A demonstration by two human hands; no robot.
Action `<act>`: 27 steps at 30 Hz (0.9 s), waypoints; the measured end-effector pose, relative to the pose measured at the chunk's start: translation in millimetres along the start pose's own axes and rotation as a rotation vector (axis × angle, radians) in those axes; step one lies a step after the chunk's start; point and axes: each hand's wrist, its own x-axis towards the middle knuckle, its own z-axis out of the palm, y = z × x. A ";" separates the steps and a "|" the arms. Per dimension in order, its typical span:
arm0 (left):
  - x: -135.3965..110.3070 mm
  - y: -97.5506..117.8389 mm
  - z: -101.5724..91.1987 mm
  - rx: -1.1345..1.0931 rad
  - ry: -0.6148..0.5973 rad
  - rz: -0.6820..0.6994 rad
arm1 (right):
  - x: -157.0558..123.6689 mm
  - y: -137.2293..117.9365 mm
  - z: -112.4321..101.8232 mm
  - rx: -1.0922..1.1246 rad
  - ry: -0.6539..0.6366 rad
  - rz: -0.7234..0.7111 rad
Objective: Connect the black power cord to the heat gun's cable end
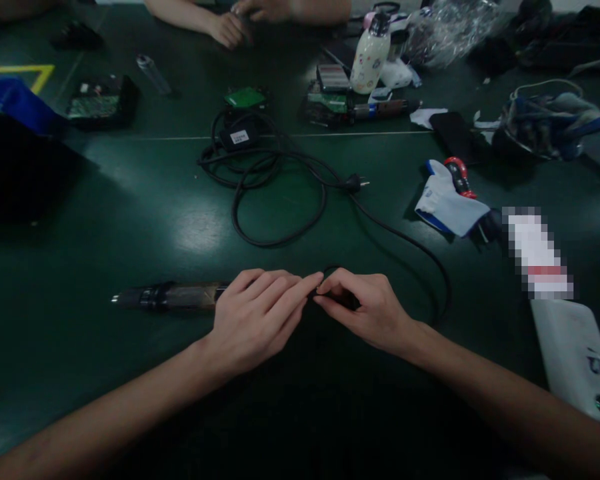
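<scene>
Table [130, 220] smooth, faintly glossy green; cable [280, 240] matt black rubber; bottle [370, 57] glossy plastic.

I am looking down on a dark green table [80, 267] that is filling nearly the whole view. A thin pale seam [170, 138] is running across it from left to right, nearer the far edge. Light is glaring off the top in a soft white patch [200, 230] left of the middle, while the near edge is lying in deep shadow. Yellow tape [39, 72] is marking an angle at the far left corner.
</scene>
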 end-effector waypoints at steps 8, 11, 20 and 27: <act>-0.4 0.2 -0.7 0.008 0.001 -0.005 | -0.1 -0.1 -0.7 -0.011 -0.009 -0.001; -0.8 -0.5 -0.7 -0.011 0.005 0.004 | -0.2 0.2 -0.4 -0.005 -0.005 -0.003; 0.1 -0.1 -0.6 0.000 0.005 0.001 | -0.1 -0.9 -0.7 -0.012 -0.008 0.007; -0.1 0.0 -0.2 0.026 0.012 0.006 | -0.3 1.1 -0.1 -0.008 -0.015 0.006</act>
